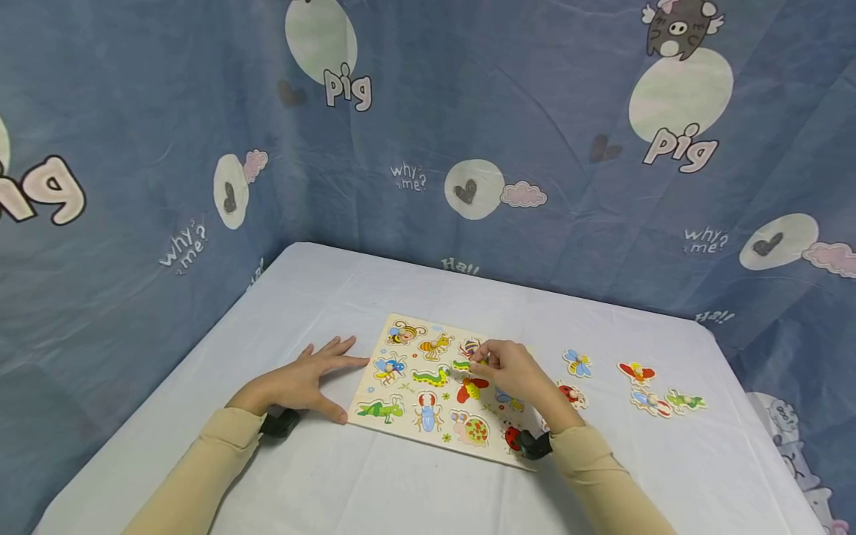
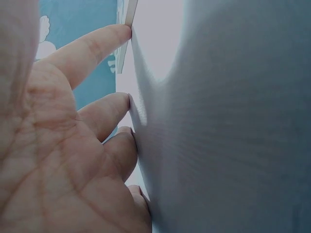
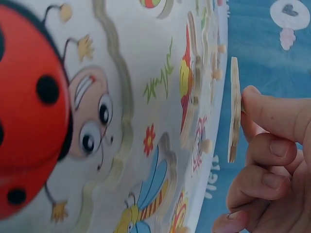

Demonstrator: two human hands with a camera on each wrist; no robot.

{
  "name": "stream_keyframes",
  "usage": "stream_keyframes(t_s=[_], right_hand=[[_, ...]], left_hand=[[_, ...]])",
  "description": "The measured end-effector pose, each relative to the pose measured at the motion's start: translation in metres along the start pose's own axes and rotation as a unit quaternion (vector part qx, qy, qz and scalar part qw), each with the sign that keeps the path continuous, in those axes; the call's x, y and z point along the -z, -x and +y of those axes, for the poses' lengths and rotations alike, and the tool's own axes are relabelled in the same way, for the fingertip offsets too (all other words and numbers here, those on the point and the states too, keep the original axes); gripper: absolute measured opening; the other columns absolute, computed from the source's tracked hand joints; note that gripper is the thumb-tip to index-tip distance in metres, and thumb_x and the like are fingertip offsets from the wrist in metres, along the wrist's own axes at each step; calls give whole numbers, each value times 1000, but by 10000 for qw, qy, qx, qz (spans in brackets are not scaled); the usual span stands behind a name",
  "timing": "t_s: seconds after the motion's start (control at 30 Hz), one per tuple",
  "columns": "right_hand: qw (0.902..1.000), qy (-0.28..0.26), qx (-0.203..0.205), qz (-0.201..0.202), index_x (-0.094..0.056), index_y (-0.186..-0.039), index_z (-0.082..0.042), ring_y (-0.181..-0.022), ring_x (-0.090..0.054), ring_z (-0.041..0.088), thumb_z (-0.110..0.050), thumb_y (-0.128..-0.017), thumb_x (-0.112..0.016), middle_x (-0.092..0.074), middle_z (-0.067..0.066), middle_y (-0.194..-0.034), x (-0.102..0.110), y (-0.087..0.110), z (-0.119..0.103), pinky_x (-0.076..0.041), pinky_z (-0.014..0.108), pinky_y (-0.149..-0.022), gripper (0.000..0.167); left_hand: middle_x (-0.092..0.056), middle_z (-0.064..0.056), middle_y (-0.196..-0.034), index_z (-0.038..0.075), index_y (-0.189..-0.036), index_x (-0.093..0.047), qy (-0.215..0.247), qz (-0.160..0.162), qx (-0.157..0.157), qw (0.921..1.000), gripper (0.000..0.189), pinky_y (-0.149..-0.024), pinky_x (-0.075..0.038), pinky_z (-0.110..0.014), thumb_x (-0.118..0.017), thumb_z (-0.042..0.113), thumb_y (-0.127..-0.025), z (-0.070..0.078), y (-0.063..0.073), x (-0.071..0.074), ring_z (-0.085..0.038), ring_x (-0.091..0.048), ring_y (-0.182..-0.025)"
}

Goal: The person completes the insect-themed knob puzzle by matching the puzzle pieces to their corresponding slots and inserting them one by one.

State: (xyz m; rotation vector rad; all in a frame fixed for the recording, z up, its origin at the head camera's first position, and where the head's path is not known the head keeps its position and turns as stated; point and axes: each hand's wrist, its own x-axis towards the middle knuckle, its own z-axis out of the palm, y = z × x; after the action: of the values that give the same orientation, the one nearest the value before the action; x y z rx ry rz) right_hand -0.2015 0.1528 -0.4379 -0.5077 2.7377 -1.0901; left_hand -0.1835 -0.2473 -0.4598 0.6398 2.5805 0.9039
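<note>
The wooden insect puzzle board (image 1: 394,393) lies flat on the table. Over its upper middle, my right hand (image 1: 510,368) pinches a small green caterpillar puzzle piece (image 1: 461,365). In the right wrist view this piece (image 3: 234,111) is seen edge-on, raised off the board between thumb and fingers. My left hand (image 1: 304,383) is spread at the board's left side, with its thumb and index fingertip at the edge. The left wrist view shows a finger of the left hand (image 2: 63,145) touching the board's edge (image 2: 127,39) and other fingertips on the tablecloth.
To the board's right lie loose pieces: a bee (image 1: 577,363), a red-winged insect (image 1: 636,373), a ladybug (image 1: 573,395), a blue beetle (image 1: 649,402) and a green grasshopper (image 1: 685,401). A white cloth covers the table (image 1: 321,475). Blue printed curtains (image 1: 401,238) hang behind it.
</note>
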Motion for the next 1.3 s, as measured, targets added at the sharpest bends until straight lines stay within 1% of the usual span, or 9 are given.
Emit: stream_keyframes(t_s=[0.17, 0.37, 0.53, 0.8, 1.1, 1.3], right_hand=[[10000, 94, -16, 10, -75, -103, -11, -54, -36, 10, -20, -101, -76, -46, -4, -62, -7, -6, -5, -34, 24, -56, 9], [9997, 229, 31, -103, -76, -100, -14, -58, -37, 11, -20, -101, -76, -47, -4, -64, -15, -12, -11, -34, 24, -59, 6], [9994, 248, 22, -255, -76, -99, -16, -57, -36, 11, -22, -102, -76, -46, -4, -64, -21, -16, -16, -33, 23, -56, 7], [9986, 237, 71, -460, -75, -99, -16, -58, -43, 11, -23, -101, -77, -51, -3, -67, -29, -20, -24, -37, 24, -55, 8], [9973, 292, 197, -638, -74, -97, -17, -57, -41, 10, -24, -102, -76, -50, -4, -68, -38, -25, -24, -37, 24, -56, 9], [9970, 284, 225, -688, -74, -97, -18, -55, -40, 11, -24, -102, -76, -48, -4, -66, -39, -27, -26, -36, 24, -55, 8]], left_hand=[[-16, -19, -181, 23, -158, -56, -7, 11, 22, 10000, 102, -128, 9, -77, -101, 41, -69, 1, 0, 0, -48, -2, -168], [-16, -18, -181, 23, -159, -55, -22, 13, 20, 10000, 102, -127, 9, -78, -101, 42, -69, 0, 0, 0, -48, -2, -167], [-16, -17, -181, 24, -159, -55, -23, 12, 14, 10000, 102, -128, 9, -77, -101, 43, -69, -1, 0, 0, -48, -2, -168], [-16, -18, -181, 23, -158, -56, 33, 33, 13, 10000, 101, -128, 10, -77, -101, 40, -69, 0, 0, 0, -48, -1, -168], [-16, -18, -181, 23, -158, -57, -27, 47, 21, 10000, 101, -127, 9, -78, -101, 41, -69, 0, 0, -1, -49, -2, -167], [-17, -19, -180, 22, -157, -57, -45, 63, -13, 10000, 100, -127, 9, -79, -101, 42, -69, 1, 0, -1, -50, -2, -167]])
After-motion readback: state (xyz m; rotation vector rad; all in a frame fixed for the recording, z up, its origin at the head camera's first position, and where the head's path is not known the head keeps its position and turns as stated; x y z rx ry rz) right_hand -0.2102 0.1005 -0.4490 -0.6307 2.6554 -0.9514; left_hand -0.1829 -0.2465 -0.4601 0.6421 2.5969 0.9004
